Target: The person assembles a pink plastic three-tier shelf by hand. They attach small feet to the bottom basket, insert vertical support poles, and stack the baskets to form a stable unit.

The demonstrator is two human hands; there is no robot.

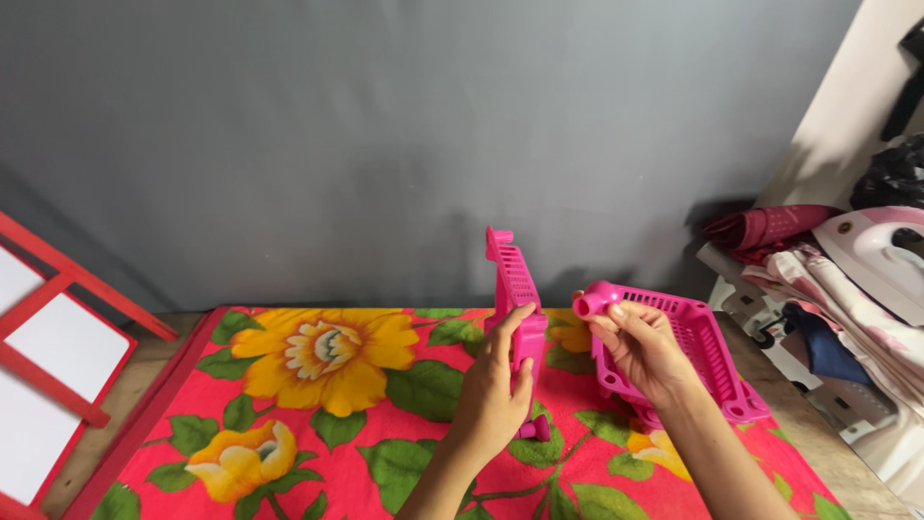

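Note:
My left hand [496, 390] grips a pink plastic slatted panel [513, 284] and holds it upright on edge above the flowered cloth [318, 404]. My right hand [643, 349] holds a pink plastic basket tray [707, 351] by its near corner, where a round socket [595, 300] sticks up. The tray is tilted, with its far side resting on the cloth. A small pink piece [535, 429] lies on the cloth just below my left hand. The panel and the tray are apart, a short gap between them.
A red-framed white board [48, 356] leans at the left. At the right lie a clothes iron [881, 252], folded clothes [818, 289] and a rolled dark red cloth [760, 226]. A grey wall [385, 144] stands behind.

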